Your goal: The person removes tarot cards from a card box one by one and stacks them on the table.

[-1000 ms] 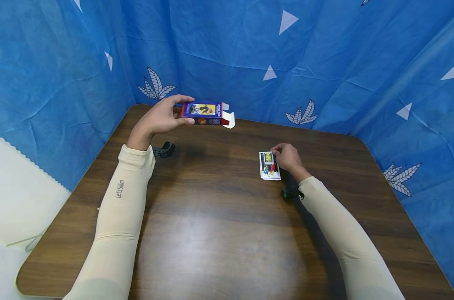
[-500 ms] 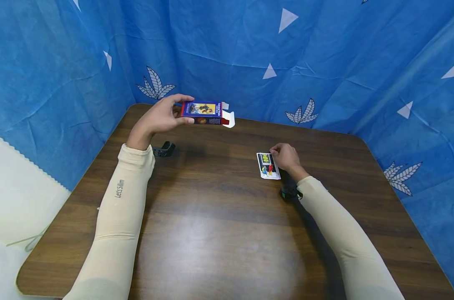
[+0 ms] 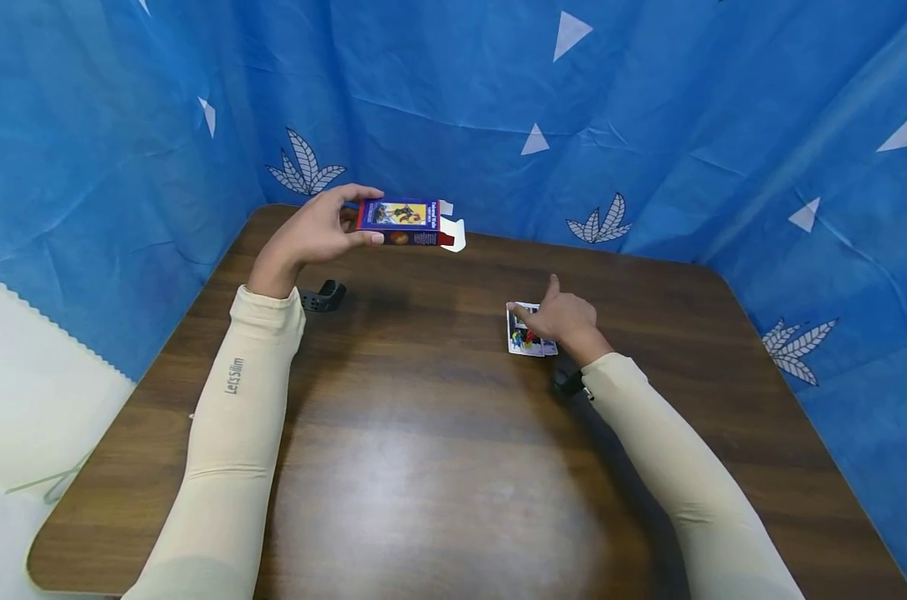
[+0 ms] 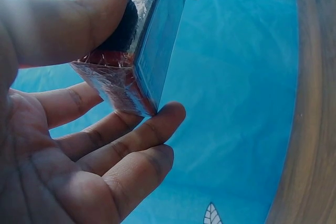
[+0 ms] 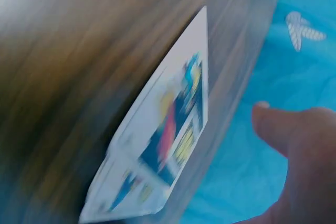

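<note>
My left hand (image 3: 311,237) grips one end of a blue and red tarot card box (image 3: 399,214) above the table's far side, thumb along one side of it. At the box's right end a white flap (image 3: 453,235) stands out. In the left wrist view the plastic-wrapped end of the box (image 4: 118,85) sits between thumb and fingers. My right hand (image 3: 569,318) is over a small pile of picture cards (image 3: 523,340) on the table, thumb and a finger spread. The right wrist view, blurred, shows the cards (image 5: 173,114) lying slightly out of line, apart from a digit (image 5: 283,129).
The brown wooden table (image 3: 423,433) reaches back to a blue curtain (image 3: 438,100) with white triangles and leaf prints. Black straps (image 3: 323,297) sit at both wrists. A pale cloth (image 3: 33,392) hangs at the left.
My right hand has gone from pinching the cards' top edge to spread fingers. The pile has shifted slightly left and its edges are less even. The left hand keeps the box in place.
</note>
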{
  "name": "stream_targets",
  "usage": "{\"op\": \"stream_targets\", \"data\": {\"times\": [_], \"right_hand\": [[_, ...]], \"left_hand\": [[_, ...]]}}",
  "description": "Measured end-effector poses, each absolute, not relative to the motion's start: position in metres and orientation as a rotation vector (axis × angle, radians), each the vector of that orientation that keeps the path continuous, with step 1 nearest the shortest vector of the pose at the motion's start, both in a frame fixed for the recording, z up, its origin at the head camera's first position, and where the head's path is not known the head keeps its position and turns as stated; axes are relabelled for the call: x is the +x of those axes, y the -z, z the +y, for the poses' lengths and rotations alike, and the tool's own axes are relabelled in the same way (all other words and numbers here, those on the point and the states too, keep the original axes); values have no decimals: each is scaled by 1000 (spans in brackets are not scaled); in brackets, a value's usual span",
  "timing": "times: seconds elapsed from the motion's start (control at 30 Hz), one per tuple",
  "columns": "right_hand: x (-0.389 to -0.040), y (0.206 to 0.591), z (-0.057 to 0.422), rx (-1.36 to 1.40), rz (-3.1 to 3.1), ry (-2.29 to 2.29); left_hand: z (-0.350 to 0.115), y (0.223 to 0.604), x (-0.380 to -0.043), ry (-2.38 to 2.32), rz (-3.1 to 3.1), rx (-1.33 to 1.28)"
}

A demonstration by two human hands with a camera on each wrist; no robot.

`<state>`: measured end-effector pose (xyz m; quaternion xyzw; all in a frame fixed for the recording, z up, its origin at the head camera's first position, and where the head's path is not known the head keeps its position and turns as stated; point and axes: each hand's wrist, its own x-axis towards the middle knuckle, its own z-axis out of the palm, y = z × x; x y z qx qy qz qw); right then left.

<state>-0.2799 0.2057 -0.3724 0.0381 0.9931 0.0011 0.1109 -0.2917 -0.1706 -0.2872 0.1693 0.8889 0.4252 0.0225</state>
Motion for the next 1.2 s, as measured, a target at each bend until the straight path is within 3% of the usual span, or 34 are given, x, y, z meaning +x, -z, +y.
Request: {"op": "stream_targets", "data": {"times": [0.3,0.97,1.2], "right_hand": [[-279,378,177,106,2892,-193],[-281,375,185,95,2931,-88],[-273,358,209,-408,2786,104]], "left_hand": [[-173,289,-290,-1329,2739,506],[-174,290,-291,-1331,2740,533],[-173,286,-291,-1329,2749,528]]}}
